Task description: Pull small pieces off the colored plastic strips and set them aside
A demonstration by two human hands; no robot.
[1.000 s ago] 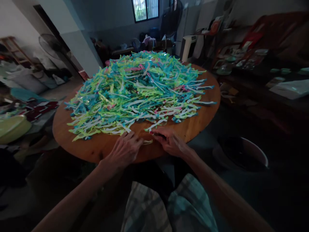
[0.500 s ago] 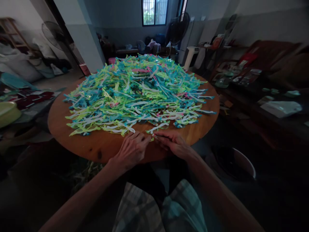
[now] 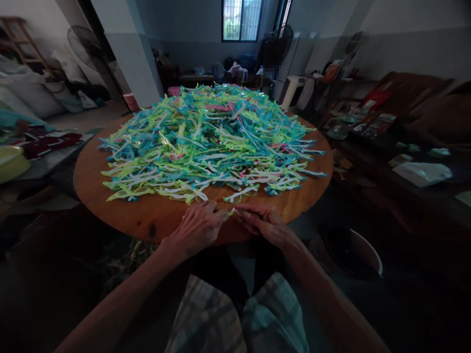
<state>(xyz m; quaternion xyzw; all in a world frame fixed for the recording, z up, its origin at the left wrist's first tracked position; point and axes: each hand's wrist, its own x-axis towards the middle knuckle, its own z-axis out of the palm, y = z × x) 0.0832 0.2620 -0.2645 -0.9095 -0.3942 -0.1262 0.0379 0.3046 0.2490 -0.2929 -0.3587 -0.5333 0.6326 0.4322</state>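
Note:
A large heap of thin plastic strips [image 3: 206, 142], yellow-green, blue, white and pink, covers most of a round wooden table [image 3: 121, 215]. At the near edge my left hand [image 3: 202, 223] is closed, its fingertips pinching one end of a small yellow-green and white strip [image 3: 231, 212]. Facing it, my right hand [image 3: 263, 220] pinches the other end of that strip between thumb and fingers. Only a short piece of it shows between the hands; the rest is hidden. A single strip [image 3: 241, 193] lies on the wood just beyond my fingers.
A dark bucket with a pale rim [image 3: 371, 250] stands low at the right. Further right is a dark table [image 3: 386, 147] bearing jars and a white packet [image 3: 423, 172]. A yellow basin [image 3: 13, 164] is at the left. Fans and a pillar [image 3: 138, 54] stand behind.
Both hands stay at the table's near edge, with the strip between them; the fingertips have shifted slightly. The whole view has moved a little as the head turned.

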